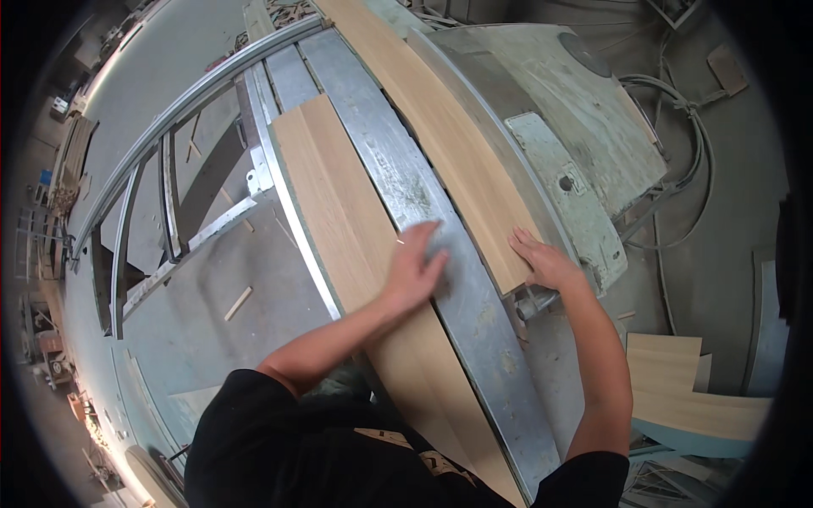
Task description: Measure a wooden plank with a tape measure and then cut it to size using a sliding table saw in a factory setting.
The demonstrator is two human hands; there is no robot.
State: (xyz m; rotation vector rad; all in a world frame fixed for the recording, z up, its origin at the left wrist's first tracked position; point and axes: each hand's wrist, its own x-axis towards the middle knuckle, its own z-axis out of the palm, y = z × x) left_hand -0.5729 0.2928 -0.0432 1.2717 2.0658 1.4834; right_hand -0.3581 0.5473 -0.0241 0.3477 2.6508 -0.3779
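Observation:
My right hand lies with fingers stretched over the near end of a long, light wooden board. That board runs along the right side of a worn metal saw table, against a raised metal fence. Above the metal strip in the middle, my left hand is open, its thumb and fingers apart and nothing held in them. A thin pale sliver shows at its fingers. Beneath my left forearm, a second, wider wooden board lies lengthwise on the table's left part and reaches back under my body.
An open metal frame extends from the table's left side. Beyond the fence stands a pale green machine body, with cables to its right. Cut wooden panels are stacked at the lower right. A wood offcut lies on the floor.

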